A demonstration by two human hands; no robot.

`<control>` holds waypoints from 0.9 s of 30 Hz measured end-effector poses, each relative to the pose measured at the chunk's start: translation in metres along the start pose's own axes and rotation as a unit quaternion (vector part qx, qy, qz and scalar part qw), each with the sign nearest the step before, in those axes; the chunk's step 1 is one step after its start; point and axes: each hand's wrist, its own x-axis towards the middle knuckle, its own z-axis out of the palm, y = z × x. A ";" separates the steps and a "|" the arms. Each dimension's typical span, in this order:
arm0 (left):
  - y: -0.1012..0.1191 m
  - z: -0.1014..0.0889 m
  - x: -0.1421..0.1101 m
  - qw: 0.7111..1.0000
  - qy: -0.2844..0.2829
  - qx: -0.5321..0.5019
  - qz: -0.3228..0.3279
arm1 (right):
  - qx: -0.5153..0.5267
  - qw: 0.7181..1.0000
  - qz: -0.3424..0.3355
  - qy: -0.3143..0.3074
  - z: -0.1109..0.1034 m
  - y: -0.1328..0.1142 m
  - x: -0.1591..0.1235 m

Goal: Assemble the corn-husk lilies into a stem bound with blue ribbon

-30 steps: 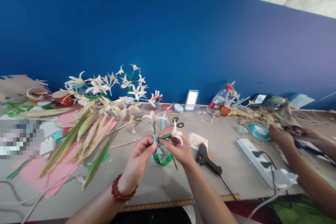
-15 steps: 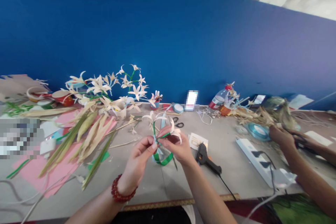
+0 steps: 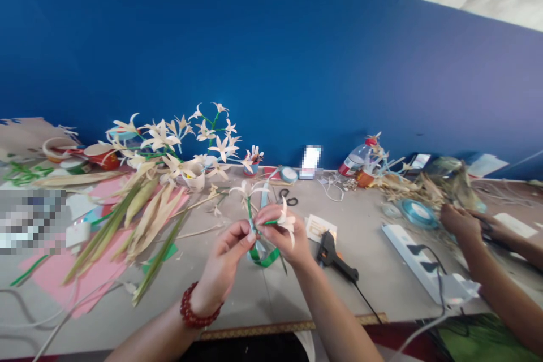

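Note:
My left hand [image 3: 223, 260], with a red bead bracelet at the wrist, pinches the green stem of a small cream paper-like flower [image 3: 250, 189]. My right hand [image 3: 285, 242] is closed on the same stem and on a loop of green ribbon [image 3: 265, 260] that hangs below the fingers. A second cream flower [image 3: 288, 220] sticks out above my right knuckles. Both hands meet just above the grey table.
A black glue gun [image 3: 333, 254] lies right of my hands, a white power strip [image 3: 424, 266] beyond it. Corn husks [image 3: 144, 218] and a bunch of cream flowers [image 3: 182, 141] lie to the left. Another person's hands [image 3: 462, 223] work at the right by a blue ribbon roll [image 3: 418, 212].
My right fingers have shifted slightly along the stem, turning the flower. The other person's hands at the right have moved a little.

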 end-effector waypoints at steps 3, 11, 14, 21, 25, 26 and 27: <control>0.000 0.001 -0.001 1.000 -0.004 -0.002 -0.002 | -0.012 0.999 -0.030 0.007 -0.001 0.002 0.000; -0.004 0.001 0.001 1.000 -0.011 0.002 -0.005 | 0.006 0.999 -0.034 0.020 0.000 0.000 -0.001; -0.006 0.000 0.000 1.000 -0.014 0.002 -0.006 | 0.004 0.999 -0.038 0.027 -0.001 0.000 -0.003; -0.005 0.001 0.002 1.000 -0.002 -0.001 -0.007 | 0.022 0.999 0.024 0.030 -0.002 0.006 -0.008; -0.005 0.002 0.003 1.000 0.005 -0.011 -0.005 | 0.079 0.991 0.106 0.011 -0.003 0.007 -0.010; -0.004 0.002 0.003 1.000 0.008 -0.011 -0.004 | 0.096 0.989 0.114 0.007 -0.004 0.008 -0.011; -0.004 0.002 0.003 1.000 0.011 -0.010 -0.003 | 0.108 0.987 0.122 0.005 -0.005 0.010 -0.014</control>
